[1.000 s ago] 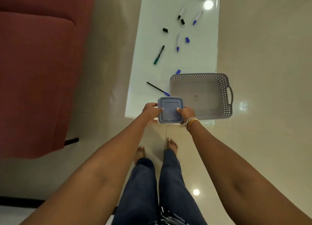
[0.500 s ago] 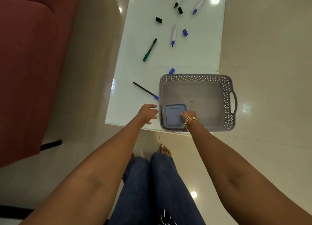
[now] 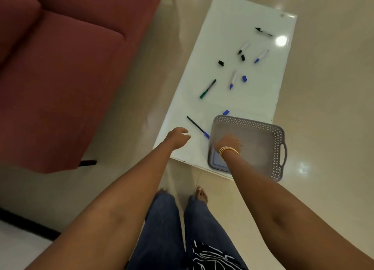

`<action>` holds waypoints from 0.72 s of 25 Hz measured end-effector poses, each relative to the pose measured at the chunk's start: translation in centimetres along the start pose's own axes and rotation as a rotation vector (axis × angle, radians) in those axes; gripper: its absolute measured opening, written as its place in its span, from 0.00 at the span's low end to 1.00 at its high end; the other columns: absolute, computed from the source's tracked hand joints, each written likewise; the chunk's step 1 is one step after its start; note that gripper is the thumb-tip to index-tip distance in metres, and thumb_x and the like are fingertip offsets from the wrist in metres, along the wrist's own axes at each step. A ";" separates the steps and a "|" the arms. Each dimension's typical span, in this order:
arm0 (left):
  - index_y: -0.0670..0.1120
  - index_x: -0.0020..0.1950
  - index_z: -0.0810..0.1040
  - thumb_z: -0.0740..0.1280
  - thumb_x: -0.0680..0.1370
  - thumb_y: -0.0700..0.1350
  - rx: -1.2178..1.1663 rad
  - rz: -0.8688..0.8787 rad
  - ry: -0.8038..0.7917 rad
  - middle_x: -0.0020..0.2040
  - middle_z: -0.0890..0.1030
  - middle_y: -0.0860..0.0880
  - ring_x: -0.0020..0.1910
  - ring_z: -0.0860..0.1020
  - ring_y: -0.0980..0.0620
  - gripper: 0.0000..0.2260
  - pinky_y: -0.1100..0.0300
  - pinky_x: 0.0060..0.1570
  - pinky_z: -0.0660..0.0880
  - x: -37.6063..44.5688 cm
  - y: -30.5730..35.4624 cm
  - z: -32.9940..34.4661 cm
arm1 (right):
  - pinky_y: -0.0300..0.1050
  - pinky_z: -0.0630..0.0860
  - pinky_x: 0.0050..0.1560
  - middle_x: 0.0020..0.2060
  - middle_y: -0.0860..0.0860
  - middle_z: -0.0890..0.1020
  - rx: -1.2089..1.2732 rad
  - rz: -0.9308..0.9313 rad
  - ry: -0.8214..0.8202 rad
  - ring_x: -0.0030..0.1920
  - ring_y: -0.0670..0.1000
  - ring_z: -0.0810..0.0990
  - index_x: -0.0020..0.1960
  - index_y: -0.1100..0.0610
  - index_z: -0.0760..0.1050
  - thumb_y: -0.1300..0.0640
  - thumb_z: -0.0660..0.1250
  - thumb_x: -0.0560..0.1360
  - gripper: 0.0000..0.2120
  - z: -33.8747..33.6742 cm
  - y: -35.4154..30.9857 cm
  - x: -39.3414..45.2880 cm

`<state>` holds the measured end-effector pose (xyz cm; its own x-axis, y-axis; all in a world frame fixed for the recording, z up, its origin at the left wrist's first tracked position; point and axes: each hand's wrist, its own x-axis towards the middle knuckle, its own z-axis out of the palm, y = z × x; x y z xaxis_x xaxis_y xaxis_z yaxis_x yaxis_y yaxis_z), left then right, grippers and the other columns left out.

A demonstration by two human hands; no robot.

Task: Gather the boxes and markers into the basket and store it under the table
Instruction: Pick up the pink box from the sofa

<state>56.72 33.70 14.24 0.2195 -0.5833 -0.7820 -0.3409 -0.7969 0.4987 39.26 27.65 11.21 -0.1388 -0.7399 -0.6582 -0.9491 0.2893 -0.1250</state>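
A person stands at the near end of a long white desk (image 3: 226, 36), seen from above. A second ago both hands held a grey-blue lidded box (image 3: 216, 160) just in front of the desk edge; it now lies inside the grey perforated basket (image 3: 278, 148), in its near left corner, so one box appears stored. The right hand (image 3: 227, 142) is blurred over the basket, above the box; whether its fingers are open or curled cannot be told. The left hand (image 3: 178, 135) has let go and hangs over the desk's near left part, fingers loosely curled and holding nothing, near a thin black pen with a blue cap (image 3: 197, 127). Apart from the box, the basket looks empty. Still scattered on the desk beyond it are a green-tipped marker (image 3: 207, 89), a white marker with a blue tip (image 3: 232, 80), another white and blue marker (image 3: 261, 56), a white marker with a black tip (image 3: 242, 48), a black marker (image 3: 263, 32), and several loose caps (image 3: 244, 78). These markers remain to be gathered before the basket goes under the desk.
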 end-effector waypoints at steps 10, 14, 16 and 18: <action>0.49 0.78 0.55 0.59 0.80 0.53 0.364 -0.010 0.257 0.79 0.58 0.44 0.76 0.60 0.42 0.28 0.46 0.73 0.59 -3.6 -8.6 -23.8 | 0.55 0.71 0.62 0.64 0.58 0.71 -0.227 -0.481 -0.105 0.66 0.59 0.70 0.65 0.60 0.67 0.57 0.63 0.73 0.21 3.6 -25.2 -10.4; 0.52 0.79 0.50 0.57 0.79 0.58 0.372 -0.074 0.332 0.80 0.50 0.48 0.79 0.52 0.47 0.31 0.37 0.72 0.53 -2.5 -12.5 -34.2 | 0.52 0.71 0.62 0.63 0.60 0.72 -0.235 -0.550 -0.123 0.64 0.61 0.72 0.63 0.62 0.68 0.59 0.62 0.73 0.19 5.7 -35.6 -12.0; 0.51 0.79 0.50 0.56 0.80 0.58 0.407 -0.096 0.356 0.80 0.49 0.48 0.79 0.51 0.47 0.30 0.36 0.71 0.52 -1.6 -13.9 -39.0 | 0.51 0.70 0.63 0.63 0.61 0.72 -0.272 -0.592 -0.124 0.64 0.62 0.72 0.64 0.62 0.68 0.59 0.62 0.73 0.20 6.3 -40.2 -12.0; 0.51 0.79 0.51 0.56 0.80 0.58 0.409 -0.121 0.375 0.80 0.49 0.47 0.79 0.50 0.46 0.30 0.35 0.71 0.51 -0.4 -14.5 -43.1 | 0.51 0.70 0.63 0.63 0.62 0.73 -0.273 -0.626 -0.114 0.64 0.62 0.72 0.66 0.63 0.67 0.59 0.62 0.73 0.22 6.0 -43.8 -11.5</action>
<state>101.01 38.71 23.42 0.5636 -0.5666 -0.6012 -0.6026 -0.7797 0.1700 84.15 27.14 19.86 0.4743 -0.6453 -0.5989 -0.8804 -0.3455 -0.3250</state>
